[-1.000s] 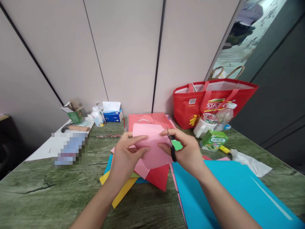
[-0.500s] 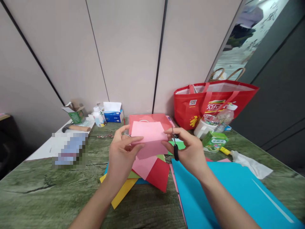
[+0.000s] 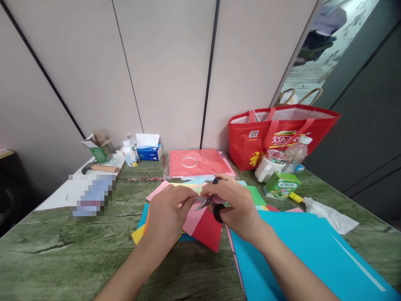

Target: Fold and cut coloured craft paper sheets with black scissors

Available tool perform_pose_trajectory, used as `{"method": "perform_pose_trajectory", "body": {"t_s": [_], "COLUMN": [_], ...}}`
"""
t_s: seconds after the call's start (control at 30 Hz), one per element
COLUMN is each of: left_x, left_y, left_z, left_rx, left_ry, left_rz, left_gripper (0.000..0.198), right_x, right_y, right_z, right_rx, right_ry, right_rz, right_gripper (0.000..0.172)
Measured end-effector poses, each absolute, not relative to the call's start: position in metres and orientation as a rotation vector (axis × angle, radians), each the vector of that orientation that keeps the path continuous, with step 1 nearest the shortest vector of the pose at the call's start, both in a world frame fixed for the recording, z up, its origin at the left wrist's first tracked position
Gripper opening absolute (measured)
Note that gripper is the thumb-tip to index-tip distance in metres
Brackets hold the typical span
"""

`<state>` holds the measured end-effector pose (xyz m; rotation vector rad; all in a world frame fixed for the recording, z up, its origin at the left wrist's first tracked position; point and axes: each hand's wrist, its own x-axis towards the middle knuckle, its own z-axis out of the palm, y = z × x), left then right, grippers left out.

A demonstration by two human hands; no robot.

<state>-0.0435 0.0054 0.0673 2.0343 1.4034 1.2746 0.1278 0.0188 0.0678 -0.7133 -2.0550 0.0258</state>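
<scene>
My left hand point(image 3: 169, 209) pinches the pink paper point(image 3: 197, 199), which lies almost edge-on and is largely hidden by the fingers. In my right hand point(image 3: 238, 205) are scissors point(image 3: 205, 203) with black handles. Their blades are parted and point left, close to my left fingertips; whether they touch the paper I cannot tell. Both hands are above a loose pile of coloured paper, where a red sheet point(image 3: 210, 234), a yellow sheet point(image 3: 138, 235) and a green sheet point(image 3: 256, 195) show.
A large blue sheet point(image 3: 300, 251) covers the table's right side. Behind the pile lies a red packet point(image 3: 208, 161) with a white ring point(image 3: 189, 162) on it. A red bag point(image 3: 244, 146), a white mug point(image 3: 269, 169) and a green box point(image 3: 282, 185) stand right; a tissue box point(image 3: 149, 153) stands back left.
The pink paper has come down and tipped from facing me to nearly edge-on. The scissors have swung from hanging upright to pointing left with parted blades. My hands are closer together.
</scene>
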Motion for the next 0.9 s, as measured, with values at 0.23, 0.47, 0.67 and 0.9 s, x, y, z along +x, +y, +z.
{"method": "perform_pose_trajectory", "body": {"t_s": [0.23,0.47,0.67,0.9], "left_x": [-0.052,-0.062,-0.056,-0.046], "left_y": [0.006,0.009,0.006,0.005], "left_z": [0.075,0.082,0.083,0.085], "left_rx": [1.93,1.744,1.616,1.46], "left_ry": [1.498,1.546,1.484,1.401], "left_rz": [1.219,1.213,1.253,1.202], "left_gripper": [0.01,0.012,0.01,0.008], "right_x": [0.137,0.168,0.16,0.149], "right_y": [0.022,0.031,0.029,0.025], "right_z": [0.07,0.074,0.075,0.077], "right_rx": [-0.713,-0.889,-0.877,-0.84], "right_ry": [-2.028,-1.882,-1.794,-1.85], "right_rz": [0.087,0.07,0.314,0.351], "right_gripper": [0.025,0.021,0.023,0.009]}}
